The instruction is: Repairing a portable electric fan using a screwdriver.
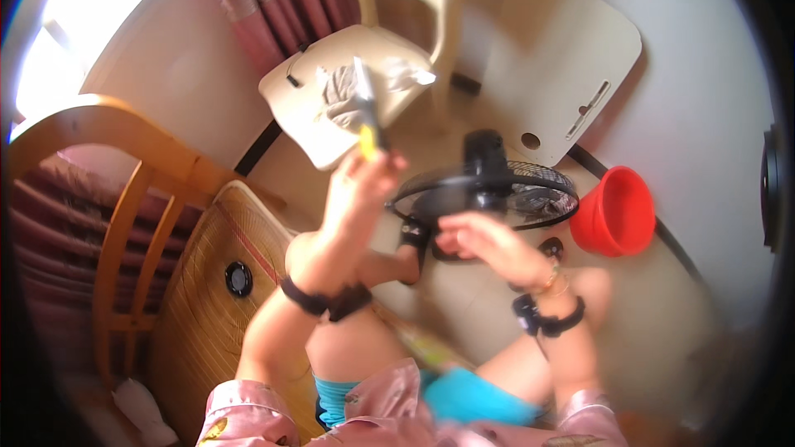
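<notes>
My left hand [363, 186] is raised and closed round the lower end of a slim tool [368, 112]. Its handle is black and yellow and its long end pale and shiny; blur hides the exact kind. The tool points away from me, in front of a cream plastic chair [290, 116] with crumpled grey cloth [338, 87] on the seat. My right hand [484, 240], somewhat blurred, has its fingers stretched out and holds nothing. Just beyond it is a black fan [484, 165] with a round wire cage; whether the fingers touch it I cannot tell.
A red bucket [609, 213] stands right of the fan. Behind it, a cream board [563, 50] leans on the wall. At left are a wooden bed frame [124, 223], a woven mat [199, 281] and a round black object [238, 279] on it.
</notes>
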Action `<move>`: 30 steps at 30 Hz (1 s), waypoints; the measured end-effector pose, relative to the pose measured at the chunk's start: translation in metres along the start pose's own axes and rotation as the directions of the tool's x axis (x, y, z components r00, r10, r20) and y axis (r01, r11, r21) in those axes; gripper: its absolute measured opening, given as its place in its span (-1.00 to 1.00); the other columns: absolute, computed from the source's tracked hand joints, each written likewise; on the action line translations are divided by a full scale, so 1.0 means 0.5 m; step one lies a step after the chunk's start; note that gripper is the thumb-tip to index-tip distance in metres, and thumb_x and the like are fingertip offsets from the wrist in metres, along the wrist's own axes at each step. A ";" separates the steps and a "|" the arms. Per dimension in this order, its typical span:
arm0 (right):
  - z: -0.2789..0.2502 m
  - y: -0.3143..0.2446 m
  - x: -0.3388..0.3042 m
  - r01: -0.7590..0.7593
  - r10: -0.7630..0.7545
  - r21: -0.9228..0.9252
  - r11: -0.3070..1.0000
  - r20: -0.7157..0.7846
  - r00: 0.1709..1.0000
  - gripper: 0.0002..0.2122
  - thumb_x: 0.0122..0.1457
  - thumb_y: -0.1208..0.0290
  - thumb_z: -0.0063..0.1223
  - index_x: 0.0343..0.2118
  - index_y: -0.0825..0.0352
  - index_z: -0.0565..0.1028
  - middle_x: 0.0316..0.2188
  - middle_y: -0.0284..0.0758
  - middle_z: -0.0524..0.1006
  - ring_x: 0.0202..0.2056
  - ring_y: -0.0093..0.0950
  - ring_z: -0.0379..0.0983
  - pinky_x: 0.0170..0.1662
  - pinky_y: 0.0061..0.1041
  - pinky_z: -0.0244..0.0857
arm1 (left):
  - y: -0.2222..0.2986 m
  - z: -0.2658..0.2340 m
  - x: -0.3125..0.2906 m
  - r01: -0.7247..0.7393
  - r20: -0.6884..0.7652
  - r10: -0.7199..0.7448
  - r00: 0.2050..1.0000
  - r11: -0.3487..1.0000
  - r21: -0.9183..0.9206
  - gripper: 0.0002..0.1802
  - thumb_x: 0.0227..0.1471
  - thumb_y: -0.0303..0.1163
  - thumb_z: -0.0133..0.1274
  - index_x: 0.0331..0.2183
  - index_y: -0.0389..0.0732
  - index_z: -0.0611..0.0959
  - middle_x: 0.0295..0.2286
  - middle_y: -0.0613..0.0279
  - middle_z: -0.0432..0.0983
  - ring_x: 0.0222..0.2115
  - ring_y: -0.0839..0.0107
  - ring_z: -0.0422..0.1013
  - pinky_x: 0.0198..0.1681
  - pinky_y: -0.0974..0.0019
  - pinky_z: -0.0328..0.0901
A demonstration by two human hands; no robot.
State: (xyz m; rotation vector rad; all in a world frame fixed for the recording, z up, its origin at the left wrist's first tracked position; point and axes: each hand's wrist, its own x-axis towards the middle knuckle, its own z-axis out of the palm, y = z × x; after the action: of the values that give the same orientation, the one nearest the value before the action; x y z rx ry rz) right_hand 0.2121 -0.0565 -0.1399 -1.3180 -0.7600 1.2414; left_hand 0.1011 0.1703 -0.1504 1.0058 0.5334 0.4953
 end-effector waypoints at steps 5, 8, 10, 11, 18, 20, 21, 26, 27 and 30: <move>0.154 0.021 0.038 0.100 -0.071 0.108 0.989 -0.244 0.967 -0.61 0.37 0.14 -0.14 0.06 0.38 0.35 -0.15 -0.30 0.50 -0.14 -0.53 0.46 -0.13 -0.51 0.38 | -0.113 0.057 -0.231 -0.100 -0.109 0.093 0.990 0.993 -0.062 -0.55 0.14 -0.53 0.07 0.05 -0.29 0.33 -0.11 0.13 0.43 -0.17 0.43 0.41 -0.04 0.35 0.36; 0.189 0.044 0.036 -0.017 -0.172 -0.398 0.917 -0.435 0.884 -0.69 0.26 0.19 0.07 -0.23 0.40 0.40 -0.41 -0.19 0.50 -0.33 -0.49 0.47 -0.23 -0.46 0.35 | -0.146 0.044 -0.268 -0.173 -0.042 0.175 0.984 0.984 0.052 -0.53 0.11 -0.59 0.08 0.03 -0.29 0.32 -0.08 0.21 0.36 -0.05 0.47 0.32 -0.06 0.41 0.33; 0.182 0.060 0.035 -0.056 -0.198 -0.520 0.852 -0.419 0.886 -0.71 0.22 0.23 0.14 -0.29 0.40 0.43 -0.41 -0.19 0.48 -0.29 -0.46 0.48 -0.21 -0.45 0.36 | -0.151 0.042 -0.292 -0.155 -0.023 0.156 0.988 0.987 0.047 -0.51 0.07 -0.59 0.12 0.00 -0.27 0.29 -0.10 0.22 0.34 -0.05 0.49 0.32 -0.04 0.42 0.32; 0.193 0.042 0.034 -0.108 -0.140 -0.544 0.832 -0.395 0.908 -0.72 0.20 0.25 0.16 -0.29 0.41 0.46 -0.38 -0.20 0.48 -0.26 -0.45 0.48 -0.19 -0.45 0.37 | -0.155 0.034 -0.298 -0.156 -0.041 0.157 0.987 0.987 0.027 -0.51 0.07 -0.59 0.12 0.00 -0.27 0.29 -0.10 0.22 0.34 -0.05 0.49 0.32 -0.04 0.42 0.32; 0.236 0.052 0.065 0.104 -0.212 -0.444 0.890 -0.201 0.956 -0.67 0.20 0.39 0.15 -0.01 0.43 0.48 -0.13 -0.23 0.50 -0.10 -0.47 0.46 -0.06 -0.51 0.38 | -0.125 -0.038 -0.277 -0.040 -0.016 0.039 0.999 0.993 -0.115 -0.34 -0.02 -0.65 0.17 0.01 -0.21 0.13 -0.12 0.15 0.34 -0.09 0.43 0.40 -0.06 0.39 0.38; 0.254 0.027 0.069 0.100 -0.207 -0.466 0.879 -0.185 0.961 -0.66 0.21 0.39 0.14 0.00 0.44 0.47 -0.12 -0.22 0.49 -0.08 -0.46 0.46 -0.06 -0.51 0.39 | -0.120 -0.065 -0.275 -0.051 -0.052 0.046 0.998 0.995 -0.085 -0.36 -0.01 -0.61 0.20 -0.01 -0.26 0.17 -0.14 0.10 0.40 -0.11 0.42 0.42 -0.06 0.37 0.40; 0.252 0.023 0.072 0.091 -0.199 -0.480 0.872 -0.179 0.963 -0.66 0.22 0.40 0.13 0.01 0.45 0.46 -0.11 -0.21 0.49 -0.06 -0.45 0.46 -0.05 -0.50 0.39 | -0.117 -0.073 -0.268 -0.069 -0.061 0.066 0.996 0.996 -0.049 -0.37 -0.01 -0.59 0.21 -0.02 -0.28 0.18 -0.16 0.09 0.42 -0.12 0.42 0.43 -0.06 0.37 0.41; 0.243 0.014 0.078 0.024 -0.090 -0.380 0.925 -0.155 0.984 -0.72 0.24 0.40 0.10 -0.06 0.43 0.49 -0.30 -0.25 0.61 -0.30 -0.61 0.52 -0.19 -0.59 0.42 | -0.101 -0.053 -0.277 -0.111 -0.058 0.121 0.991 0.981 0.157 -0.26 -0.09 -0.45 0.34 0.00 -0.31 0.22 -0.22 0.11 0.50 -0.34 0.50 0.46 -0.27 0.41 0.44; 0.241 0.005 0.073 0.021 -0.090 -0.386 0.922 -0.160 0.983 -0.72 0.24 0.40 0.10 -0.06 0.43 0.49 -0.30 -0.25 0.61 -0.30 -0.61 0.52 -0.19 -0.59 0.42 | -0.091 -0.055 -0.275 -0.112 -0.053 0.122 0.991 0.982 0.150 -0.26 -0.09 -0.45 0.34 0.00 -0.31 0.22 -0.22 0.11 0.50 -0.34 0.50 0.46 -0.27 0.41 0.44; 0.218 -0.025 0.055 -0.120 -0.073 -0.584 0.803 -0.297 0.952 -0.78 0.28 0.38 0.03 -0.17 0.45 0.49 -0.42 -0.28 0.60 -0.38 -0.67 0.51 -0.37 -0.62 0.38 | -0.053 -0.078 -0.251 -0.174 0.219 0.072 0.973 0.853 0.493 -0.20 -0.21 -0.29 0.42 0.04 -0.23 0.38 -0.34 0.17 0.54 -0.43 0.49 0.41 -0.34 0.40 0.38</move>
State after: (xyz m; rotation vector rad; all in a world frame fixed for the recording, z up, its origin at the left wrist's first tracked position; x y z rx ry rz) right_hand 0.1184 0.0024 -0.1157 -1.9900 -0.9509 0.7950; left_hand -0.0158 0.1070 -0.1672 1.5910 0.4333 0.3681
